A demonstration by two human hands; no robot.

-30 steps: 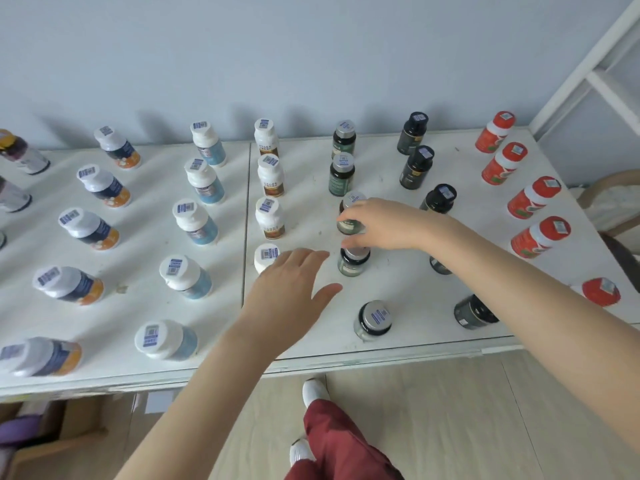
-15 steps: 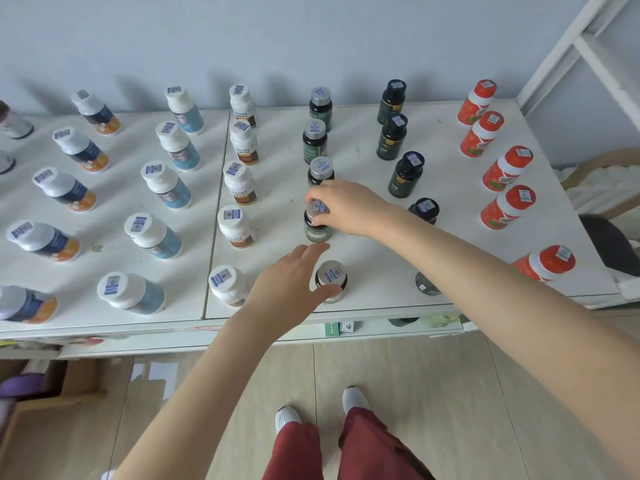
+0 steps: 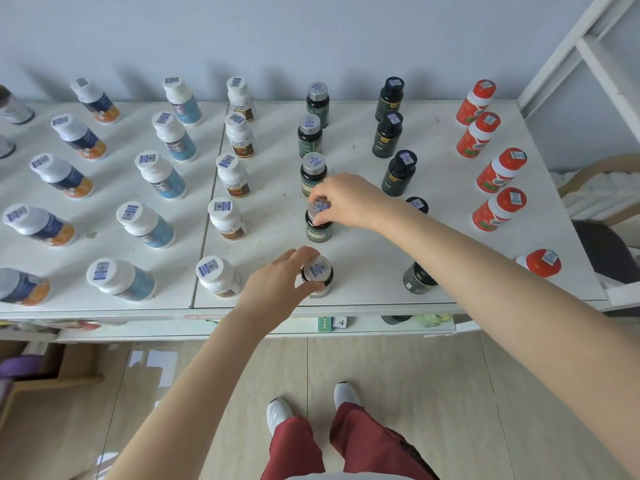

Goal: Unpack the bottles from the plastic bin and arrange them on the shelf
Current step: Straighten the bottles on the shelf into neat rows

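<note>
Shelf: the white shelf stands against a pale wall and carries upright bottles in columns running near to far.
Columns, left to right: orange-and-navy bottles, blue-labelled bottles, brown-labelled bottles, green bottles, black-capped bottles, red bottles.
Right hand: the right hand reaches in from the right, its fingertips pinching the silver cap of the fourth green bottle.
Left hand: the left hand has thumb and fingers curled round the cap of the nearest green bottle.
Nearest green bottle: upright by the shelf's near edge, directly in front of the pinched one.
</note>
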